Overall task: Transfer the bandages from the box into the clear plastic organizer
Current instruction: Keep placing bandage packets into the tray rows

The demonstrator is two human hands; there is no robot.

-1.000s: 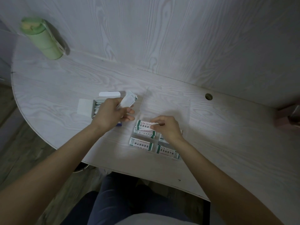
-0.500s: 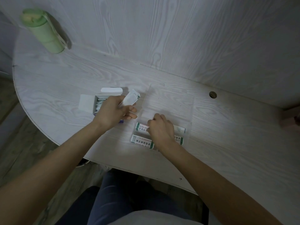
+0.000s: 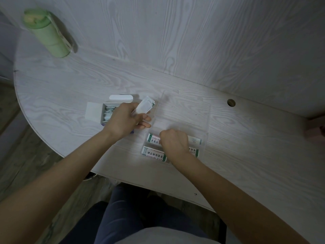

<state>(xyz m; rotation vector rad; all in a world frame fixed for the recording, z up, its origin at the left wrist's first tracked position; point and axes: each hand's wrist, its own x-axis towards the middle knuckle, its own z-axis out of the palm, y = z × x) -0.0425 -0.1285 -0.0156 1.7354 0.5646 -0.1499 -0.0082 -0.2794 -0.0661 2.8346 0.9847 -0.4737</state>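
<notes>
A pale wood-grain desk (image 3: 246, 155) with a rounded end stands against a matching panelled wall (image 3: 193, 32); a round cable hole (image 3: 231, 102) is cut in the desk to the right of the clear plastic organizer (image 3: 182, 110). The organizer lies open and flat at mid-desk, with wrapped bandages (image 3: 154, 153) printed in green and red lying in its near compartments. A green bottle (image 3: 47, 32) with a strap stands on the desk far to the left of the organizer, near the wall. The box (image 3: 107, 111), flaps open, sits just left of the organizer, with more wrapped strips showing inside. The person's left hand (image 3: 123, 120) hovers between box and organizer, over the box's near end, its fingers curled round a small stack of white bandage packets (image 3: 144, 107) that stands up from its grip. The right hand (image 3: 174, 142) is lowered over the organizer's near compartments, knuckles up and fingers curled under, lying on the bandages there; whether it pinches one cannot be told. Dark trousers (image 3: 126, 217) show below the desk's edge.
</notes>
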